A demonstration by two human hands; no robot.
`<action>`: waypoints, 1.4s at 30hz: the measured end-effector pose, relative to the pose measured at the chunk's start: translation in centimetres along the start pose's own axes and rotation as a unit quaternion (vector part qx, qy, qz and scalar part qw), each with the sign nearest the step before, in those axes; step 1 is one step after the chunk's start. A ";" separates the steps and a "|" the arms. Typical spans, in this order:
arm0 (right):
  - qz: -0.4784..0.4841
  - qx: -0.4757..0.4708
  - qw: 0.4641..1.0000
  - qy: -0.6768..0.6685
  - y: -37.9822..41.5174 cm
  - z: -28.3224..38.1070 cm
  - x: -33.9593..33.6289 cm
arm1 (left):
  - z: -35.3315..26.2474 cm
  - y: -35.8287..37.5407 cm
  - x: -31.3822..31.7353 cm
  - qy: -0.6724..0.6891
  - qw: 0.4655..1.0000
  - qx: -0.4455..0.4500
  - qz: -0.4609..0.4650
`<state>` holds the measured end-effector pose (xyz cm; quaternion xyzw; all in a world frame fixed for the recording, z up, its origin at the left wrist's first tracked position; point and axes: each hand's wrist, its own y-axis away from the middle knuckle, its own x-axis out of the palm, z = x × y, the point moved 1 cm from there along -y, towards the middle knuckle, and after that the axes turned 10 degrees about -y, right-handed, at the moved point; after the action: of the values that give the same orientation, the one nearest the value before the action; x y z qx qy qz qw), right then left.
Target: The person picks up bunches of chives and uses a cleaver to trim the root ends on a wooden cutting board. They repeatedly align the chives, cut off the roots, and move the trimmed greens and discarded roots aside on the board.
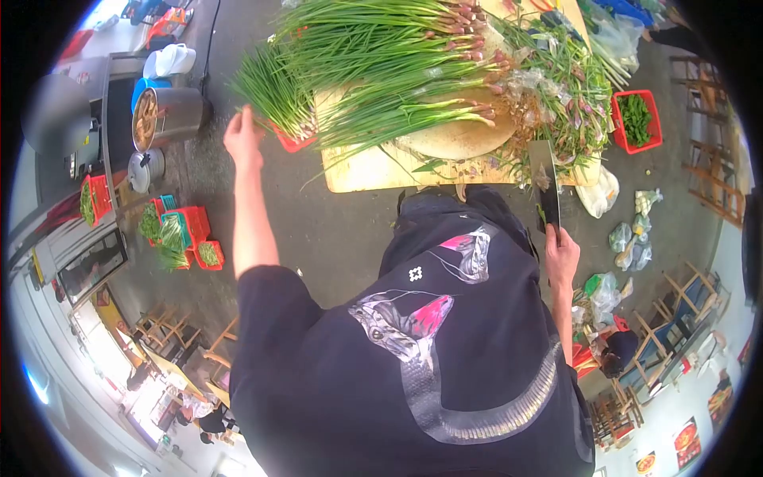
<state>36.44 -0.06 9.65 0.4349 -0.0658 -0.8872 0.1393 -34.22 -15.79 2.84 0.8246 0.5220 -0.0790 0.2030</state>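
Observation:
Long green onions (397,87) lie in a big heap across the wooden table (362,171), their reddish root ends over a round chopping board (457,141). My right hand (561,253) is wrapped round the handle of a cleaver (545,183), whose broad blade points away at the table's near edge, beside a pile of trimmings (576,111). Left of the table, my left hand (242,139) is raised with its fingers pressed together near the leaf tips of a bunch of onions (274,91) in a red basket (296,141). What it pinches is too small to name.
A red basket of leafy greens (637,119) stands on the floor at the right, near several plastic bags (632,238). On the left are a large metal pot (171,118), a lidded pot (146,170) and crates of vegetables (187,226). A person (618,350) is at the lower right.

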 end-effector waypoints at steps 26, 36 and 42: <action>-0.048 0.033 0.997 -0.053 1.4 -1.0 -0.3 | -4.9 17.2 33.9 -0.276 0.816 0.469 0.192; -0.048 0.085 0.993 -0.073 3.5 -1.2 0.3 | -4.8 14.6 34.1 -0.395 0.731 0.502 0.240; -0.038 0.041 0.996 -0.072 2.2 -0.8 -0.3 | -8.5 13.1 33.0 -0.290 0.823 0.386 0.299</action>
<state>37.64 -2.07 9.89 0.3778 -0.0948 -0.9173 0.0822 -8.63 10.25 2.49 0.8904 0.0943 -0.4447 0.0235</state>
